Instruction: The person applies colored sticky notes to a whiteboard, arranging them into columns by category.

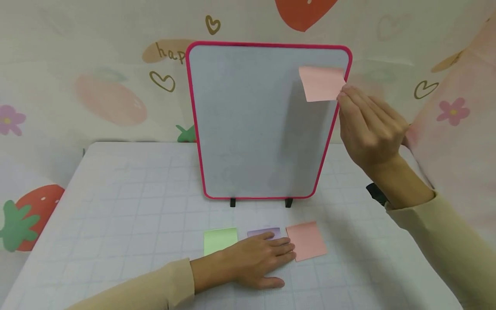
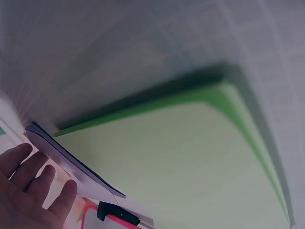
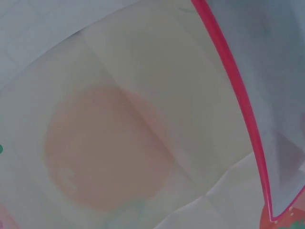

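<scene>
My right hand pinches a pink sticky note by its lower right corner. The note is at the upper right of a small whiteboard with a pink-red frame; whether it touches the surface I cannot tell. On the table, my left hand lies with fingers extended, covering much of a purple sticky-note pad, its fingertips at a pink pad. A green pad sits partly behind that wrist; the left wrist view shows this green pad large and close. In the right wrist view the hand is hidden.
The whiteboard stands upright on black feet at the table's far side. Behind it hangs a patterned cloth with strawberries and hearts. A black object is partly hidden behind the right wrist.
</scene>
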`<state>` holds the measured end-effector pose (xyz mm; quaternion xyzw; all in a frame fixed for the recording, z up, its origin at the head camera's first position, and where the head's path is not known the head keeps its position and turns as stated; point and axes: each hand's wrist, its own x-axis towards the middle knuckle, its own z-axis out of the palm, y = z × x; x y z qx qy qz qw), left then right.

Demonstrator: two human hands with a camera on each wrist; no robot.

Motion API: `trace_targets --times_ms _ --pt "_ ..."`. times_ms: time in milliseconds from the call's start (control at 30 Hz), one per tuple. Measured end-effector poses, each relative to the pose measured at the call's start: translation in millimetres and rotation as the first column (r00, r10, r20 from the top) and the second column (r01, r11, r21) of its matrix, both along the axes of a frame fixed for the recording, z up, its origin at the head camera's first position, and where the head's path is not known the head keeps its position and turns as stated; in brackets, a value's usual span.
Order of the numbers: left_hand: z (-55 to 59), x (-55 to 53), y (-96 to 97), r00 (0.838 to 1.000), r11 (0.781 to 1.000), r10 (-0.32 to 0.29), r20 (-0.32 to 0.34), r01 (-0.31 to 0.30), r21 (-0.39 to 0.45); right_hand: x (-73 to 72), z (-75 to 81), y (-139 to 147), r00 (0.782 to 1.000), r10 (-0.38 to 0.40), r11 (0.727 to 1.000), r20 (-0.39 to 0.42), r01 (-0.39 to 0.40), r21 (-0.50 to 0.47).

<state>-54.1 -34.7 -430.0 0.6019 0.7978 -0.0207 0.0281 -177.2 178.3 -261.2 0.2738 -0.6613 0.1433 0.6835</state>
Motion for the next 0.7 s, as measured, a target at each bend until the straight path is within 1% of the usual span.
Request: trace_targets --times_ms 300,567,700 --pt "-1.4 -0.1 1.8 1.000 1.000 -0.004 -0.006 0.004 -0.012 -9.3 -1.6 1.7 1.000 -0.003 1.000 0.002 0.003 -0.008" --pt "-1.5 1.3 1.3 0.999 1.000 -0.007 -0.052 0.008 0.007 -13.7 -5.7 1.5 0.999 0.008 1.000 0.031 -0.009 0.005" --pt "-1.8 2.0 1.1 0.999 1.000 -0.002 -0.052 0.002 0.010 -14.3 -7.6 1.7 0.999 0.007 1.000 0.042 -0.008 0.010"
